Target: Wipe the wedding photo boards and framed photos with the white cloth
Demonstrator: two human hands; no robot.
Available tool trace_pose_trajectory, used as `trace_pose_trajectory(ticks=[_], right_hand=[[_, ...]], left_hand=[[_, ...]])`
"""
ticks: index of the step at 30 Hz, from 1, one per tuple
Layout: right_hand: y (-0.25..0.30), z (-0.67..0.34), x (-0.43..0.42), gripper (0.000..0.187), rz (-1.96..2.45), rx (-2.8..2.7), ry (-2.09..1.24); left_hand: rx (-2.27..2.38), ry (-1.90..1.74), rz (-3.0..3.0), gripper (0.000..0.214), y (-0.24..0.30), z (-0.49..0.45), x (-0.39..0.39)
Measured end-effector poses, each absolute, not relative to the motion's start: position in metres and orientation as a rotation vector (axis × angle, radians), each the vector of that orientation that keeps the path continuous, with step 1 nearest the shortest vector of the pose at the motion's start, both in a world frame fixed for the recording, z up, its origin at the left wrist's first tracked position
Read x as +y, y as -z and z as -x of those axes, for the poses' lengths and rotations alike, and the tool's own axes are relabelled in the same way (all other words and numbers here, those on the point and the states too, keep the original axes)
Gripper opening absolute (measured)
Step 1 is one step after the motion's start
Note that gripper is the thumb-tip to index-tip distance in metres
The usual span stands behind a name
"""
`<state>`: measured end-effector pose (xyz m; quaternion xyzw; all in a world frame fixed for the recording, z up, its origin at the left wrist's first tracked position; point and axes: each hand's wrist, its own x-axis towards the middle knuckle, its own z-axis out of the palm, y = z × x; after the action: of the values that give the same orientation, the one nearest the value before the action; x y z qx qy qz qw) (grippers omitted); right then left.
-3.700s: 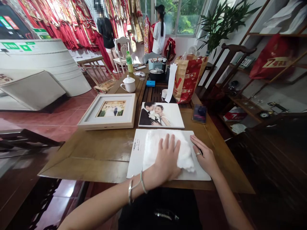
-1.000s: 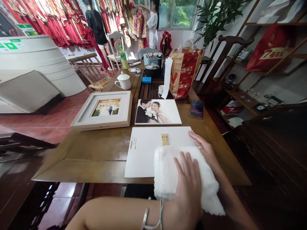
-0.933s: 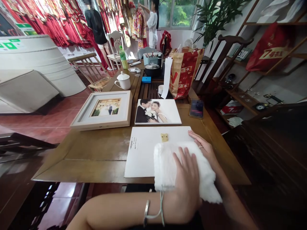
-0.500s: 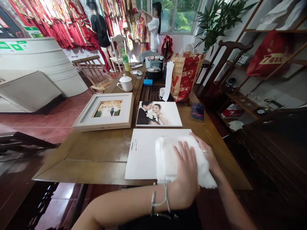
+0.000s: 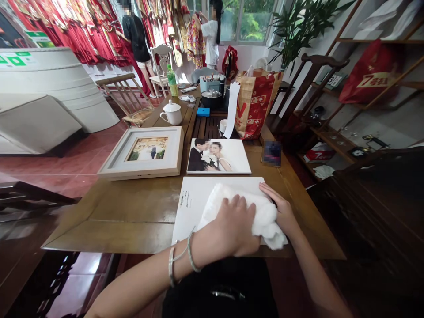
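A white board [image 5: 185, 223] with a small barcode and print lies flat near the table's front edge. My left hand [image 5: 236, 225], with bracelets at its wrist, is closed on a bunched white cloth [image 5: 215, 198] and presses it against the board. Folds of the cloth stick out to the right of that hand. At the board's far right corner, my right hand [image 5: 281, 210] grips the edge; its fingertips rest on top and its thumb is hidden. Just beyond lies a photo panel [image 5: 238, 154] of a couple. A pale framed photo [image 5: 180, 152] lies to its left.
On the wooden table [image 5: 132, 216] stand a lidded white mug [image 5: 172, 115], a red and brown paper bag [image 5: 256, 108] and a phone-like dark object [image 5: 271, 153]. A green bottle [image 5: 172, 81] is farther back. Two people are near hanging red garments [image 5: 96, 39].
My left hand has moved left and curled its fingers into the cloth, which is now more bunched on the board. My right hand stays at the board's right edge.
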<state>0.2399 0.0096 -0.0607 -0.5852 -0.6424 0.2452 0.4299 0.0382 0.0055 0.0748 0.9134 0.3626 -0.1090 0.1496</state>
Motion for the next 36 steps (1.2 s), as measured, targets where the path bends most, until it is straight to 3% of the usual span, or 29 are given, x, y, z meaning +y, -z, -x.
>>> trace_pose_trajectory(ticks=[6,10,16,21,31,36], right_hand=[[0.061,-0.242,0.008,0.053,1.454,-1.683,-0.590],[0.061,-0.242,0.007,0.051,1.420,-1.708,-0.590],[0.063,-0.243,0.008,0.049,1.458,-1.689,-0.604],[0.060,-0.240,0.007,0.047,1.511,-1.687,-0.587],[0.065,-0.243,0.007,0.059,1.405,-1.740,-0.583],[0.062,-0.240,0.007,0.053,1.448,-1.714,-0.583]], left_hand=[[1.437,0.333,-2.644,0.086,-0.030,-0.073,0.023],[1.482,0.218,-2.782,0.100,-0.007,-0.086,0.025],[1.376,0.197,-2.958,0.099,-0.001,-0.072,-0.034],[1.219,0.130,-3.016,0.112,-0.001,-0.060,-0.077],[1.443,0.425,-2.795,0.095,-0.025,-0.084,0.037],[1.472,0.453,-2.784,0.093,-0.022,-0.085,0.043]])
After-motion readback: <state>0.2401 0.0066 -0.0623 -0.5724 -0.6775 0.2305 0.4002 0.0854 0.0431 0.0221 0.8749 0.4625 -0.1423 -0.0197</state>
